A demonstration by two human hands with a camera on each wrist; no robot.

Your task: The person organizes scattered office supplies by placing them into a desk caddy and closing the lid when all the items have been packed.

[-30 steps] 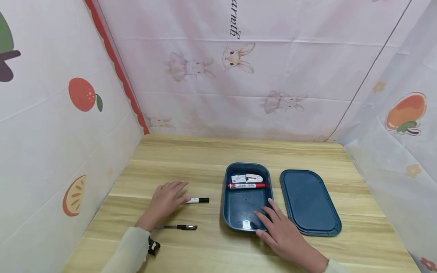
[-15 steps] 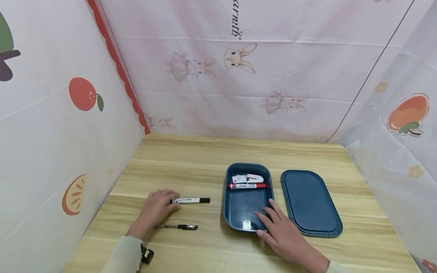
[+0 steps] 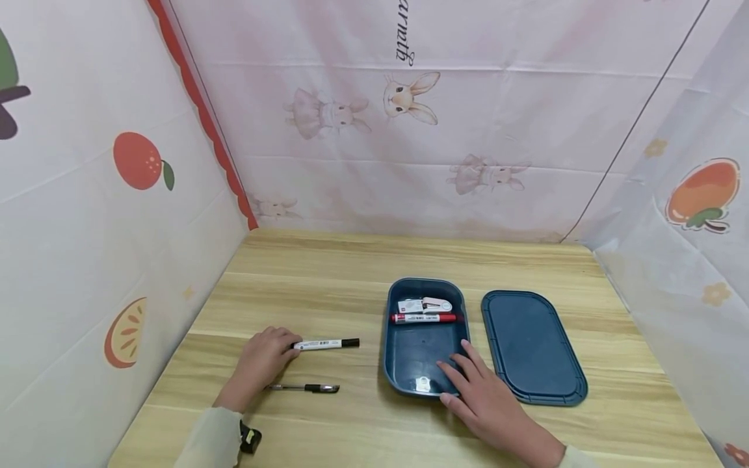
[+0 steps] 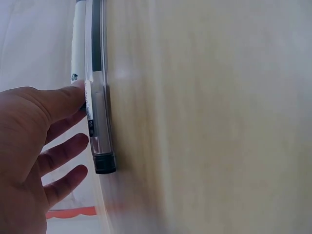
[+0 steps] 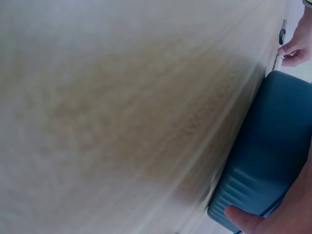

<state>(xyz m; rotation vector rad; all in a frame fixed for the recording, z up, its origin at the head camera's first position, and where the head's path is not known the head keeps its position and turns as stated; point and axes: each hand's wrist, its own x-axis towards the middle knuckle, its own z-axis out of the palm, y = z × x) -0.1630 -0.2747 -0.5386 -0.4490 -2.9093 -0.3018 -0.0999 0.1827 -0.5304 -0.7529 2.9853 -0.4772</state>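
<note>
The left hand (image 3: 261, 359) lies low with fingers loosely curled, thumb (image 4: 53, 105) stretched forward. The right hand (image 3: 488, 406) reaches ahead, fingers (image 3: 462, 370) straight and spread, palm down.

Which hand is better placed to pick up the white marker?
Left. The left hand already touches the white marker at its end, while the right hand rests on the blue box.
</note>
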